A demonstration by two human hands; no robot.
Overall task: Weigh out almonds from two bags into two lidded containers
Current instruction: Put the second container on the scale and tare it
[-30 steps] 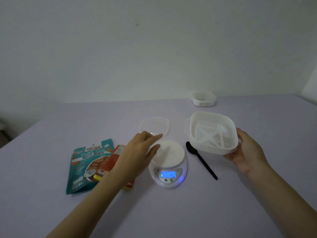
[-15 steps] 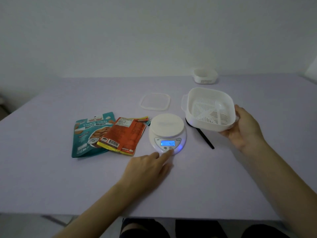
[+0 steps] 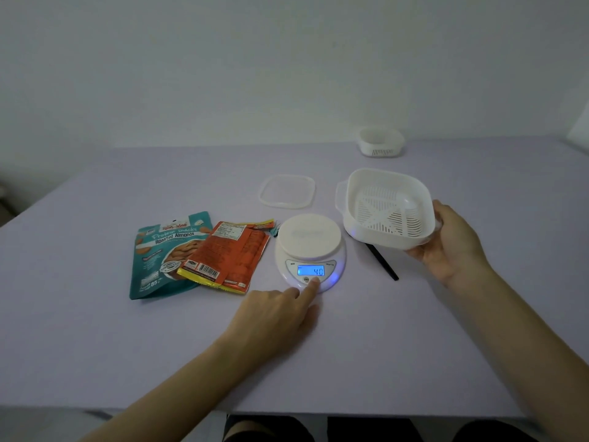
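Observation:
A white digital scale stands mid-table with its blue display lit and its platform bare. My left hand lies on the table in front of it, the index fingertip pressing a button under the display. My right hand grips a white slotted container by its right rim and holds it tilted in the air, just right of the scale. Its clear lid lies flat behind the scale. A teal almond bag and an orange bag lie overlapping left of the scale.
A black spoon lies on the table under the held container, partly hidden by it. A second white container stands at the far edge near the wall. The lilac table ends just before my knees.
My left hand drew back from above the scale platform to the front of the scale, and its index finger came down on a button. The right hand keeps the container beside the scale.

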